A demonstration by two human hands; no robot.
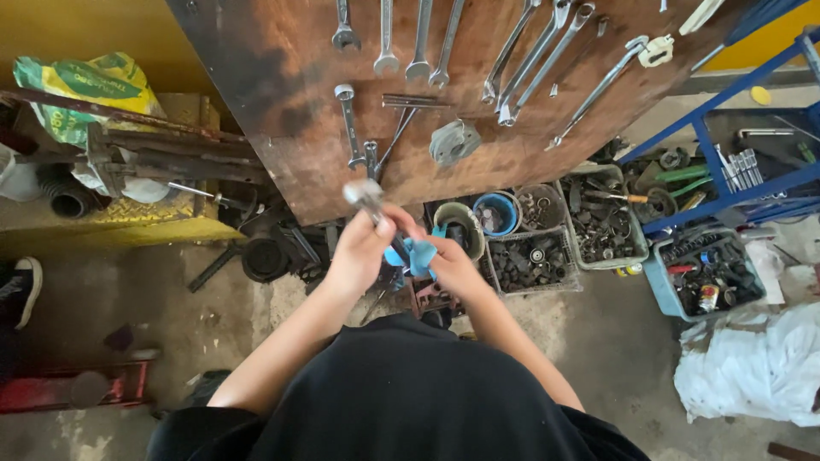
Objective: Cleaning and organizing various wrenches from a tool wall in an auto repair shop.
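Below the tool board, both hands' grips close on a wrench and blue cloth.

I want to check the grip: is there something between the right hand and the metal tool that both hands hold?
Yes. A blue cloth lies between the right hand and the metal tool. The left hand grips the tool directly.

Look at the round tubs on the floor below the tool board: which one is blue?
The middle tub is blue. The tub to its left is pale grey-green, and the tub to its right is dark; all hold small metal parts.
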